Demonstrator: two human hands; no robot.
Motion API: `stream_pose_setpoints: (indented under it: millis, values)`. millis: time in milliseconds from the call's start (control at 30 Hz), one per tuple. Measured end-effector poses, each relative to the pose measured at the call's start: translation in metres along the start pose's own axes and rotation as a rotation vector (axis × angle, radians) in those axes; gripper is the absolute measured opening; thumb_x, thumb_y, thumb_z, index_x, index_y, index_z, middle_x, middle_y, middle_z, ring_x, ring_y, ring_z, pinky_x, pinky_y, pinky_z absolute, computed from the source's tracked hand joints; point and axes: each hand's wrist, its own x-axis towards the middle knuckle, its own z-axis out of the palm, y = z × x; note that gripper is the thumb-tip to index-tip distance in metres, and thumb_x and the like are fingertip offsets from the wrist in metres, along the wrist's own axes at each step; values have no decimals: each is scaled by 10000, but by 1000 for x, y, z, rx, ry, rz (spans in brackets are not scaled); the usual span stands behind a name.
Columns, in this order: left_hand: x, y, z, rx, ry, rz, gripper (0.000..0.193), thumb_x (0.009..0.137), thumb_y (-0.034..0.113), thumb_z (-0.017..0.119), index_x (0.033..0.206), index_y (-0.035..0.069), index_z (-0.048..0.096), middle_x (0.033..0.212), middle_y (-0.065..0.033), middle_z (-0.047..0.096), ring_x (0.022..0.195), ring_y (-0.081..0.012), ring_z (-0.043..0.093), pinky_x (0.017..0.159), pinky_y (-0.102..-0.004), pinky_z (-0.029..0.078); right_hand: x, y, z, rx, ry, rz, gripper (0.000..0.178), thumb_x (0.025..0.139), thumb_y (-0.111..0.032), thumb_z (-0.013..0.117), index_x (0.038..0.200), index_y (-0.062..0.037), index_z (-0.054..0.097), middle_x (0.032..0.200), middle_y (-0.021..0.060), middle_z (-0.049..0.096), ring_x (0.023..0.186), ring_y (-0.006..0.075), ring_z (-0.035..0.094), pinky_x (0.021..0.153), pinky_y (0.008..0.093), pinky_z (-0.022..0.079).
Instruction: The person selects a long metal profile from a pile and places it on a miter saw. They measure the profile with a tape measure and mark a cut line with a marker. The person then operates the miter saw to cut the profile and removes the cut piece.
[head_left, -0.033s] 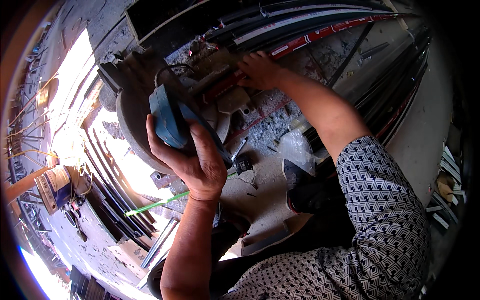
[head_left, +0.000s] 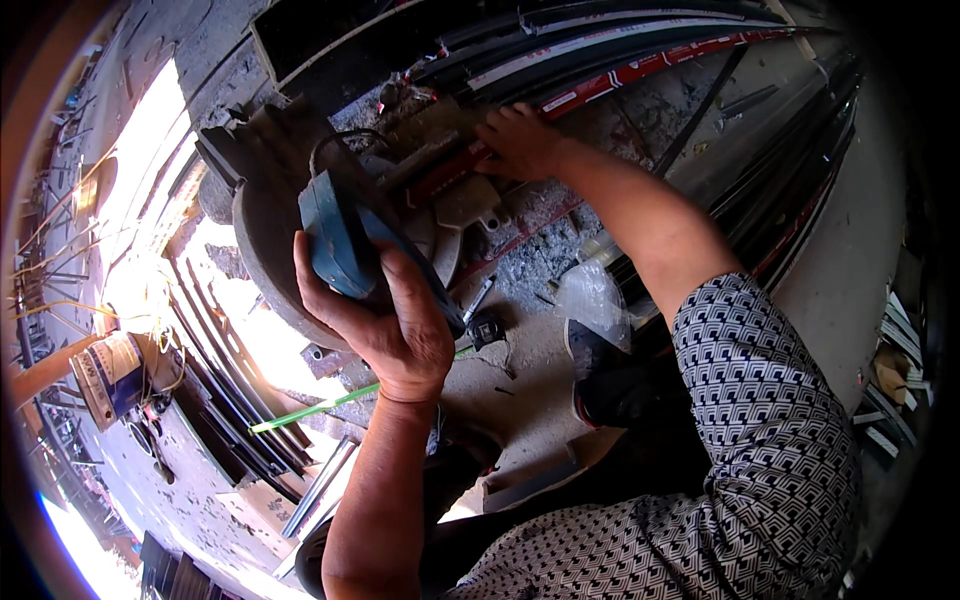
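My left hand (head_left: 395,325) is wrapped round the blue handle (head_left: 335,235) of a chop saw, its thumb and fingers on either side. The saw's round grey guard (head_left: 262,235) stands just left of the hand. Farther off to the right, my right hand (head_left: 518,143) is closed over a long profile bar with red film (head_left: 610,82), fingers curled over its top. The bar's near end runs in under the saw head beside a metal clamp piece (head_left: 466,203). The saw's blade is mostly hidden by the handle and guard.
A black tape measure (head_left: 487,329) lies on the floor below the saw, near a crumpled clear plastic bag (head_left: 594,300). Metal shavings (head_left: 540,245) cover the ground. Dark profiles (head_left: 790,170) lie to the right. A bright green strip (head_left: 315,408) and a paint bucket (head_left: 108,378) are at left.
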Motion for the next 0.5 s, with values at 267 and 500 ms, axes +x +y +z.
stream_pose_setpoints:
  millis: [267, 500]
  values:
    - [-6, 4, 0, -38, -2, -63, 685, 1015, 215, 611, 1551, 0, 243, 1311, -147, 389, 1178, -231, 441, 1046, -356, 337, 0, -1, -3, 11, -49, 20, 675, 970, -649, 469, 1320, -76, 547, 1233, 154, 564, 1233, 330, 512, 1061, 523, 358]
    - [-13, 0, -1, -32, -6, -29, 680, 1013, 175, 603, 1556, -10, 237, 1382, -160, 348, 1253, -244, 425, 1107, -368, 316, 0, -2, -9, 17, -56, 14, 633, 974, -631, 482, 1298, -91, 554, 1203, 143, 568, 1210, 322, 518, 1047, 507, 355]
